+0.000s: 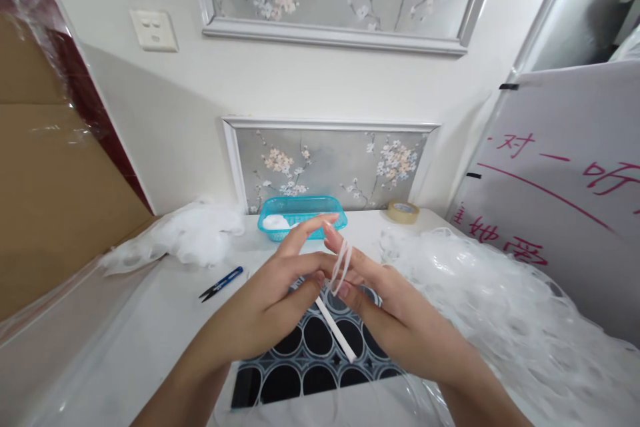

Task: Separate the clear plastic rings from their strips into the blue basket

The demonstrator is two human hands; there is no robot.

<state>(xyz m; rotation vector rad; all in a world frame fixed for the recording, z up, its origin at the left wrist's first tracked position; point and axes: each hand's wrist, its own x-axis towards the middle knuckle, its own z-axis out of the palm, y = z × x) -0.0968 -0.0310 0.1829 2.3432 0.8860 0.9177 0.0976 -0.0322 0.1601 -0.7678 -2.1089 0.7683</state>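
Note:
A thin white cord, wound in a narrow loop point(341, 265), hangs between my hands at the fingertips. My right hand point(387, 310) pinches its lower end near the thumb, and the loop crosses the index finger. My left hand point(277, 297) meets it from the other side, thumb and a finger drawn together, index finger stretched out over the top; what these fingertips grip is hidden. Below the hands is a black board point(305, 380) patterned with pale circles. A narrow white stick point(339, 333) runs slantwise over it, its upper end hidden by my fingers.
Blue thread snips point(220, 283) lie at left, by a white fluffy bundle point(195, 237). Behind the hands stands a turquoise basket point(269, 208) with white pieces. A tape roll point(403, 212) sits near the wall. Many clear-white rings point(480, 293) pile up at right; a cardboard box point(55, 180) stands left.

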